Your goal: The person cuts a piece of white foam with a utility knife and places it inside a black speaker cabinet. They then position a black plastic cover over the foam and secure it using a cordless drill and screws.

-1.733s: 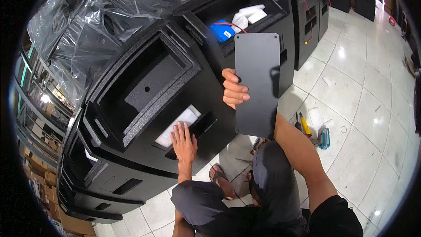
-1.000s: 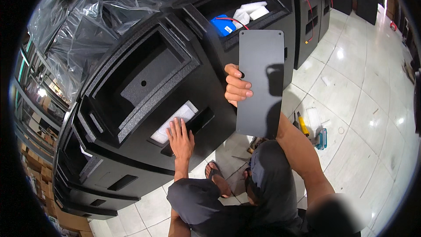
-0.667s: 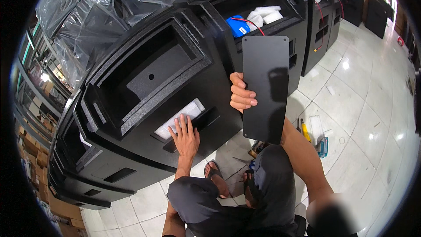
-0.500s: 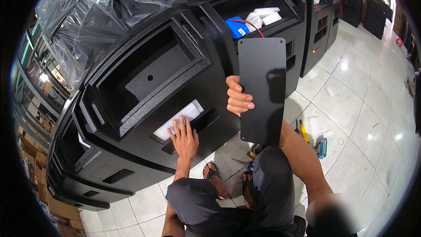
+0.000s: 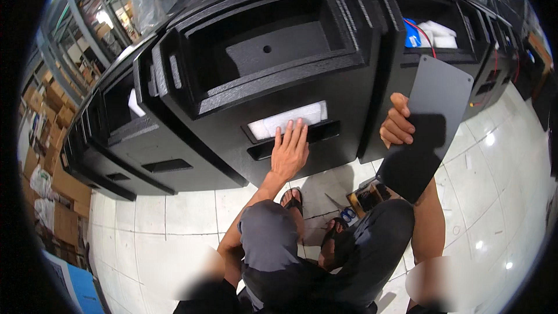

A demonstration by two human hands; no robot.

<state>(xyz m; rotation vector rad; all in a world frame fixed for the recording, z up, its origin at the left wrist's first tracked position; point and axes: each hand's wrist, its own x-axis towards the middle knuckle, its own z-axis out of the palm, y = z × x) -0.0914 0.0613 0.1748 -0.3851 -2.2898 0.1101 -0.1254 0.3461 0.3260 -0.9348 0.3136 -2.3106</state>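
Note:
My left hand (image 5: 289,152) lies with its fingers stretched out, fingertips on a white foam block (image 5: 310,114). That block sits in the upper of two slots in the front of a black cabinet (image 5: 325,90); the lower slot is dark, and my hand partly covers it. Off to the right, my right hand (image 5: 397,125) grips a flat black rectangular plate (image 5: 440,96) by its left edge. The plate is tilted, with small holes at its corners. Above the slots the cabinet has a deep recess (image 5: 232,58) with a round hole in its back.
More black cabinets (image 5: 157,139) stand in a row on both sides. One on the right holds a blue pack (image 5: 411,34), white foam pieces (image 5: 439,38) and a red wire. Blue-handled scissors (image 5: 347,214) and an open box (image 5: 369,196) lie on the tiled floor near my feet.
The view has swung, so the cabinet sits further right in the picture. My right hand has carried the plate rightward and tilted it. My left hand stays on the foam.

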